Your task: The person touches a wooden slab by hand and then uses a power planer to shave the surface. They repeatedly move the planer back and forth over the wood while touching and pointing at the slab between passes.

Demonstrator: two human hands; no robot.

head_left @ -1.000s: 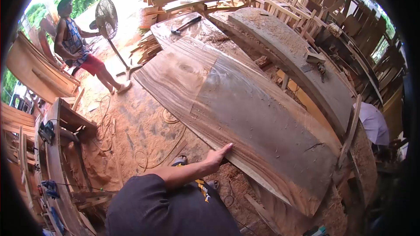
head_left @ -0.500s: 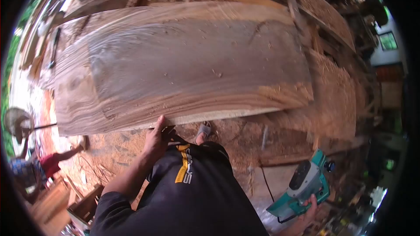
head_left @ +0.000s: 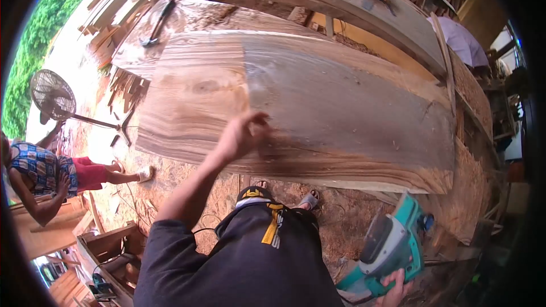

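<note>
A wide wooden slab (head_left: 199,111) lies across the middle of the view, its left end pale and grained, the rest covered by a dark grey patch. My left hand (head_left: 245,136) hovers over or brushes the near part of the slab, loosely open and empty, its fingers slightly blurred. In my right hand (head_left: 393,285), at the lower right, is the handle of a teal and grey electric planer (head_left: 392,244). The planer is held below the slab's near right corner, apart from it. Wood shavings dot the slab's surface.
A hammer-like tool (head_left: 159,23) rests on another board behind. Beyond it stands a thick plank (head_left: 330,0). At left are a standing fan (head_left: 54,94) and another person (head_left: 42,167). A wooden crate (head_left: 108,239) sits lower left; shavings cover the floor.
My left hand has left the slab's near edge and moved up over its surface. The view has turned left, showing more of the fan and the other person. The planer stays in my right hand.
</note>
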